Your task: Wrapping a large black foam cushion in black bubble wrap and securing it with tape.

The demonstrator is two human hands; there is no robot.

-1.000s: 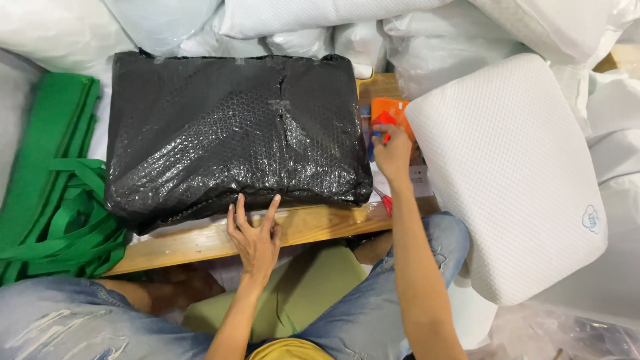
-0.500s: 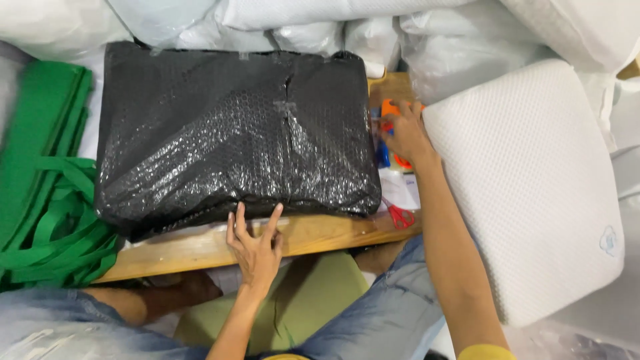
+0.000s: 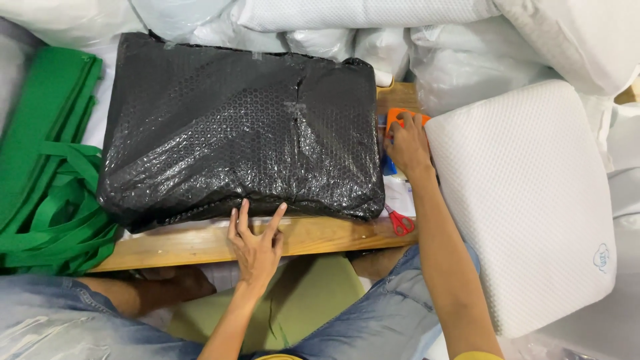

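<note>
**While one hand steadies, the other grips**

Because the black bubble-wrapped parcel [image 3: 240, 127] covers most of the wooden board [image 3: 200, 241], the left hand [image 3: 255, 243] lies flat with fingers spread at its near edge, bracing it. The right hand [image 3: 407, 143] closes on an orange tool [image 3: 399, 117] at the board's right edge, beside red-handled scissors [image 3: 400, 222].

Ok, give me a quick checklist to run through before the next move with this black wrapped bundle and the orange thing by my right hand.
1. Left hand steadies the black bundle: ok, its fingers touch the near edge.
2. Right hand has the orange tool: ok, it rests on it; grip cannot tell.
3. Bundle fully on the wooden board: ok, the board's near edge shows bare.
4. Wrap closed: cannot tell, a crease runs down the middle.
5. Red-handled scissors out of the way: ok, they lie at the bundle's right corner.
6. White pillow apart from the bundle: ok.
</note>
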